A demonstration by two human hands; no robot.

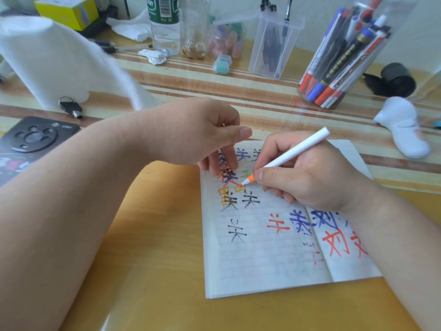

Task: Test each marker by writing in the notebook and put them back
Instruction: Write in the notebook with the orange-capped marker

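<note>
On the notebook point(262, 259), marker point(293, 155) tip down-left, barrel up-right.

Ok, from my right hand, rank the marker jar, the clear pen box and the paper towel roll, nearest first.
1. marker jar, at the back right, just beyond the right hand.
2. clear pen box, back centre.
3. paper towel roll, far left.

Your white marker point(290, 155): orange collar, pale tip, uncapped, tilted, gripped in your right hand point(317, 177), tip down on the upper left page of the notebook point(267, 259). The notebook is lined, lies open and flat, with black, red, blue and orange test characters on it. Other markers point(334, 63) stand packed in a clear jar point(396, 10), behind the notebook, to the right.
</note>
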